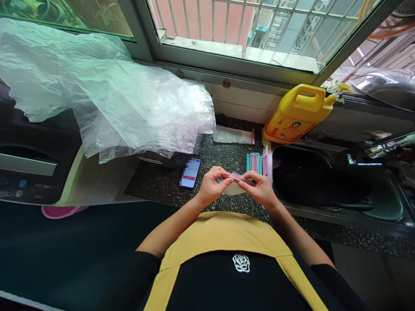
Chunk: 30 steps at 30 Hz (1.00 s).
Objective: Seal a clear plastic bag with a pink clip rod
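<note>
My left hand (pixel 212 186) pinches the left end of a pink bag sealing clip (pixel 232 176) between thumb and fingers. My right hand (pixel 259 188) has its fingers closed around the other end, which they partly cover. From the clip hangs a small translucent plastic bag (pixel 234 189), low over the dark speckled counter. Just beyond my right hand lie several teal and pink clips (pixel 254 163) side by side. Farther back, a flat clear bag (pixel 231 135) has a pink strip along its right end.
A phone (pixel 190 173) lies left of my hands. Crumpled plastic sheeting (pixel 139 103) covers things at the left, beside a black appliance (pixel 32 160). At the right, a yellow pump jug (pixel 296 114) stands by the sink (pixel 385 211), which holds a black pan (pixel 311 177).
</note>
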Available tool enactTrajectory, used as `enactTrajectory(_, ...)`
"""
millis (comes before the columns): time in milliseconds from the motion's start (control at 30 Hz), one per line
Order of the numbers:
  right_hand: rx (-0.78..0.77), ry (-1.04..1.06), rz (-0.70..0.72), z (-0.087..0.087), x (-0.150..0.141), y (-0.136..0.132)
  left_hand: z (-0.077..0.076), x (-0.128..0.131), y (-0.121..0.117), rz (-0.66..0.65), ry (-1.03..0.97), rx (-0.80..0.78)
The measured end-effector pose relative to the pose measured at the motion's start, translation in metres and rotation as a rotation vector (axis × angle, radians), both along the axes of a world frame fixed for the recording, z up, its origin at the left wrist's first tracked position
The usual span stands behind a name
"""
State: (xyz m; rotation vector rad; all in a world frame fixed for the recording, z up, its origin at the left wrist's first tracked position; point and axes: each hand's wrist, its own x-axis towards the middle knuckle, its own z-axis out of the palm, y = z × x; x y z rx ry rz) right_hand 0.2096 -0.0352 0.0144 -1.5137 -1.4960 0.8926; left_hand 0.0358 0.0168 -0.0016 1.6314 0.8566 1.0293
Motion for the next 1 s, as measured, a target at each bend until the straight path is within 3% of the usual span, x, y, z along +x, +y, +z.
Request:
enactTrajectory(367,0.008,-0.023,0.002,0.002,0.001,0.001,-0.001,-0.001,0.003,-0.015,0.065,0.058)
enactTrajectory(567,0.093,-0.077,0.010,0.019,0.010,0.010,-0.009,-0.006,0.022,-0.126,0.070,0.132)
enactTrajectory(733,0.171,-0.128,0.019,0.036,0.017,0.018,-0.019,-0.005,0.027,-0.256,0.195,0.042)
enactTrajectory(1000,0.211,-0.106,-0.044,0.045,0.023,0.023,-0.036,-0.008,0.013,-0.244,0.105,-0.074)
